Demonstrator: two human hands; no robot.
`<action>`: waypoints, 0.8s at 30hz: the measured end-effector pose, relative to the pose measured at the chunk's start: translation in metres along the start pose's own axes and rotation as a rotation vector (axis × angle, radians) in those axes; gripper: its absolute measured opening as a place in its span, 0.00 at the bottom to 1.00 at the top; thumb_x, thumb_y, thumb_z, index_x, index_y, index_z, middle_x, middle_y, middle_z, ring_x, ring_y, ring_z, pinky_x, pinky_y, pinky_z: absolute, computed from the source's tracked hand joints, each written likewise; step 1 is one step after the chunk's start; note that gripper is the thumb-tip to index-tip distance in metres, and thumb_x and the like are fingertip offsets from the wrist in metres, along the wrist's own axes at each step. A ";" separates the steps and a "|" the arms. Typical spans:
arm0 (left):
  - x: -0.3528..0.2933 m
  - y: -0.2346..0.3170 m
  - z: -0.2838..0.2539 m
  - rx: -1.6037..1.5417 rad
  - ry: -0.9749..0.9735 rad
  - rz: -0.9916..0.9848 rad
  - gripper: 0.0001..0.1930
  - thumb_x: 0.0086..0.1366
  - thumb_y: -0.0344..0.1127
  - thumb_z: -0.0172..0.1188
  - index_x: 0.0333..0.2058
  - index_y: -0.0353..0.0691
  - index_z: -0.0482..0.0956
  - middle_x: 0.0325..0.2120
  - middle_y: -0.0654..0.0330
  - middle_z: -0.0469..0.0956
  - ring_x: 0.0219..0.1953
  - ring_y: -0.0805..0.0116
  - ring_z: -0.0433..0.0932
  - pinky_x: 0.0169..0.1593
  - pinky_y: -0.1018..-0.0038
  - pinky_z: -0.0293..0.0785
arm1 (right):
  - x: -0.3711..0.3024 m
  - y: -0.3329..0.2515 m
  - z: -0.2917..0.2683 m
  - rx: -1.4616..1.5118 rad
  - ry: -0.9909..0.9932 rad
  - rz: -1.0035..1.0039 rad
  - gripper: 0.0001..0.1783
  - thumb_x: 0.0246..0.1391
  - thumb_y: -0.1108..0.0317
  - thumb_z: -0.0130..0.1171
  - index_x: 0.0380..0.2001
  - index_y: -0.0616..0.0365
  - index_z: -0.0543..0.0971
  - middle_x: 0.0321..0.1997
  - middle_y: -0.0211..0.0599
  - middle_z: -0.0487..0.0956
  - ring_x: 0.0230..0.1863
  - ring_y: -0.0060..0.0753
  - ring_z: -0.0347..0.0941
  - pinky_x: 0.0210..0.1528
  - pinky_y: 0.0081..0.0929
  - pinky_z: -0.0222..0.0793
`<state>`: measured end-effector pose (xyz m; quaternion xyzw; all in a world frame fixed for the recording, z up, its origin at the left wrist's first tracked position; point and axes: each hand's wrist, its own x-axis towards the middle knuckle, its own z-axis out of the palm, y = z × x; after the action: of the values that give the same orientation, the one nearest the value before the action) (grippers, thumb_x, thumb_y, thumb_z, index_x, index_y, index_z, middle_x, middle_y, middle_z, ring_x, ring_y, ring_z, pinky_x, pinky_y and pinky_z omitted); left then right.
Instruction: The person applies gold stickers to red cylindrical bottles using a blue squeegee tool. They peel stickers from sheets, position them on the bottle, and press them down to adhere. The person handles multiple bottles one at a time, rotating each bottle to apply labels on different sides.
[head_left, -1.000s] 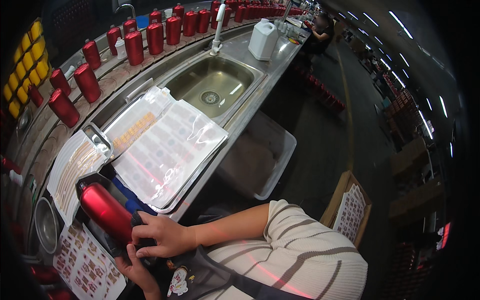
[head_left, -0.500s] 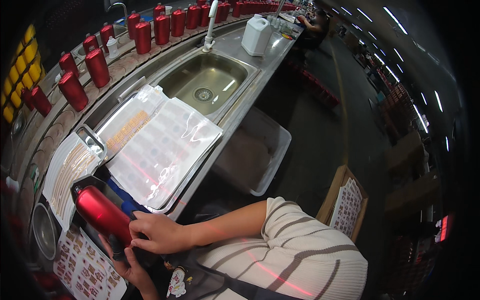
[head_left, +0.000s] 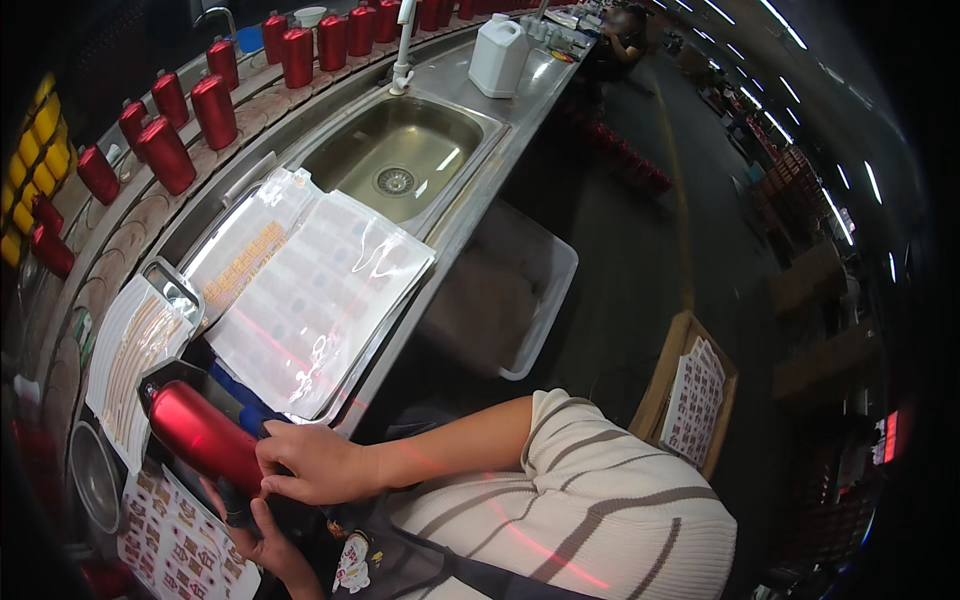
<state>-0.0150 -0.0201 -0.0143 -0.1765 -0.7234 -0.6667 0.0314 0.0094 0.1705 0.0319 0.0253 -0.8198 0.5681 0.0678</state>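
A shiny red bottle (head_left: 205,435) lies tilted in front of me, its dark neck toward the far left, in a dark angular holder (head_left: 165,375). At its near end, my left hand (head_left: 268,550) reaches up from below, a dark cover on one finger; its fingers press against the bottle and are partly hidden. My right hand (head_left: 318,463) comes in from the right, with thumb and bent fingers pinched together at the same end. Whatever the pinch holds is too small to make out. Beside the bottle is a sheet of printed decals (head_left: 180,540).
Glossy clear sheets (head_left: 320,290) lie on a tray; striped sheets (head_left: 140,350) lie left of it. Beyond are a sink (head_left: 440,150), a white jug (head_left: 498,58) and a curved conveyor (head_left: 125,235) carrying red bottles. A metal bowl (head_left: 95,475) stands at left, a wooden box (head_left: 665,375) at right.
Red bottles on the conveyor stand at different spots. The whole view has shifted slightly. Both my hands stay at the bottle's near end with hardly any movement.
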 end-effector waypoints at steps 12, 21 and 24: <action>0.006 0.013 -0.009 0.152 -0.052 0.079 0.22 0.65 0.27 0.60 0.58 0.33 0.75 0.68 0.41 0.59 0.70 0.51 0.59 0.69 0.63 0.54 | 0.003 0.001 -0.011 0.011 0.011 0.112 0.05 0.53 0.69 0.63 0.29 0.58 0.79 0.30 0.35 0.73 0.27 0.28 0.67 0.30 0.25 0.63; -0.001 0.011 -0.006 -0.167 -0.058 -0.203 0.31 0.68 0.26 0.58 0.68 0.32 0.60 0.70 0.51 0.57 0.69 0.65 0.59 0.70 0.67 0.54 | -0.002 0.002 0.010 -0.244 0.041 -0.075 0.36 0.48 0.52 0.72 0.49 0.60 0.65 0.41 0.38 0.69 0.28 0.28 0.67 0.29 0.25 0.64; -0.002 0.007 -0.003 -0.160 -0.047 -0.191 0.32 0.68 0.26 0.59 0.68 0.31 0.59 0.69 0.52 0.59 0.68 0.64 0.60 0.69 0.68 0.55 | 0.004 0.000 0.008 -0.237 0.013 -0.070 0.36 0.48 0.52 0.72 0.50 0.60 0.64 0.43 0.45 0.69 0.37 0.44 0.73 0.37 0.36 0.71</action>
<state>-0.0111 -0.0229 -0.0076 -0.1240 -0.6820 -0.7180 -0.0634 0.0049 0.1638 0.0294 0.0421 -0.8794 0.4646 0.0954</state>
